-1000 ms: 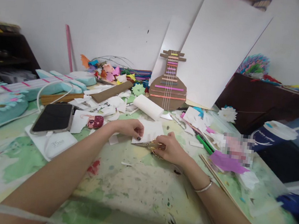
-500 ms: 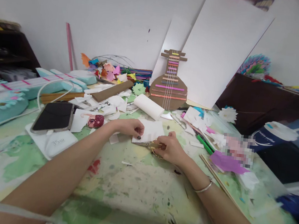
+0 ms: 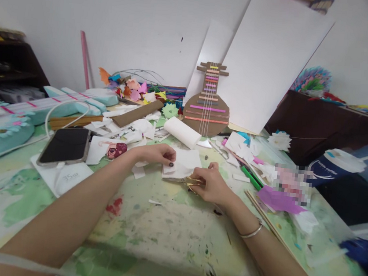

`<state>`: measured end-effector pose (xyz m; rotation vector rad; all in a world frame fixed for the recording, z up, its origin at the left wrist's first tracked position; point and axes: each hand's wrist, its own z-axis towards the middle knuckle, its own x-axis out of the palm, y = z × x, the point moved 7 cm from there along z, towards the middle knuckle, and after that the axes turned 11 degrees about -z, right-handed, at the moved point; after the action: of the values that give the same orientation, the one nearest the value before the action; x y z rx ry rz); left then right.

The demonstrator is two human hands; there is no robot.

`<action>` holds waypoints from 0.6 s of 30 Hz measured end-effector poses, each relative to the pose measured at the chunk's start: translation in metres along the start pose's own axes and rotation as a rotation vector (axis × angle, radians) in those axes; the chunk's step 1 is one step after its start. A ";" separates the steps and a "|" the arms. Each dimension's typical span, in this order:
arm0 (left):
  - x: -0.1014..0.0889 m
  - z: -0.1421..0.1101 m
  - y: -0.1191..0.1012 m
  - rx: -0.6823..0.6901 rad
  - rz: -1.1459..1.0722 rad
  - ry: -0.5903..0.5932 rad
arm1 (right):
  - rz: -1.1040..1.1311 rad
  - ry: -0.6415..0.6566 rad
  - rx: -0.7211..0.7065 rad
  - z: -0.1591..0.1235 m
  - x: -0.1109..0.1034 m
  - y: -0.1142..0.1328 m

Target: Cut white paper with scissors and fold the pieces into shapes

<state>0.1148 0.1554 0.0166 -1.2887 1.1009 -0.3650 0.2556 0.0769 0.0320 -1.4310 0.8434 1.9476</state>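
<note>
Left hand (image 3: pixel 158 154) pinching a small white paper sheet (image 3: pixel 191 158) at my twelve o'clock on the paint-stained green desk (image 3: pixel 160 230), right hand (image 3: pixel 212 185) gripping gold-handled scissors (image 3: pixel 191 181) along its six o'clock edge. Paper's buckled up since a second ago, so my cut's probably progressing.

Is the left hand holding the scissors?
No, the scissors are in the right hand, and the left hand pinches the white paper.
</note>
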 end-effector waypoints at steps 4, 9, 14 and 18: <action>-0.025 -0.007 -0.005 0.008 0.057 -0.210 | 0.027 -0.037 0.087 -0.006 -0.016 -0.013; -0.078 -0.034 0.005 -0.268 0.575 -0.648 | -0.084 -0.252 0.539 -0.026 -0.041 -0.078; -0.083 -0.036 0.003 -0.289 0.702 -0.774 | -0.252 -0.189 0.803 -0.048 -0.040 -0.124; -0.049 -0.005 0.005 -0.172 0.684 -0.617 | -0.436 -0.246 0.758 -0.045 -0.045 -0.109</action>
<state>0.0856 0.1910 0.0345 -0.9859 0.9692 0.6144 0.3764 0.1080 0.0488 -0.8108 0.9194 1.2351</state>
